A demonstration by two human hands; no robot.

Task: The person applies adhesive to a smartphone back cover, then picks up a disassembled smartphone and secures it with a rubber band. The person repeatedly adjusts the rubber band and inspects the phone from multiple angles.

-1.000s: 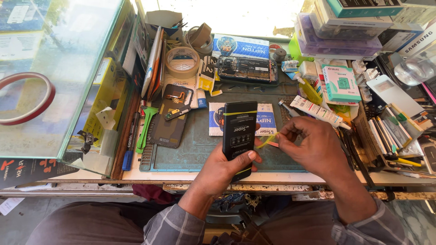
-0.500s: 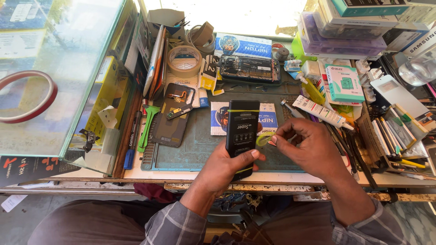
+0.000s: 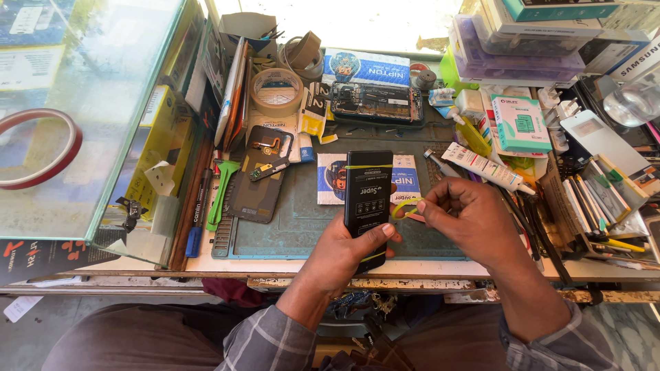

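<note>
My left hand point(image 3: 347, 251) holds a black phone-shaped pack point(image 3: 368, 196) upright over the grey-green work mat point(image 3: 295, 220). Thin yellow rubber bands cross the pack near its top and bottom. My right hand point(image 3: 464, 220) is just right of the pack and pinches a yellow rubber band point(image 3: 404, 206) between thumb and fingers, close to the pack's right edge.
An opened phone back point(image 3: 258, 182) lies on the mat's left, a green tool point(image 3: 220, 192) beside it. A disassembled phone point(image 3: 377, 103), tape rolls point(image 3: 276, 91) and a white glue tube point(image 3: 488, 167) lie behind. Boxes and tools crowd the right. A glass case point(image 3: 82, 117) stands left.
The pack has shifted slightly left and upright in my left hand. My right hand has drawn the yellow band away from the pack's side.
</note>
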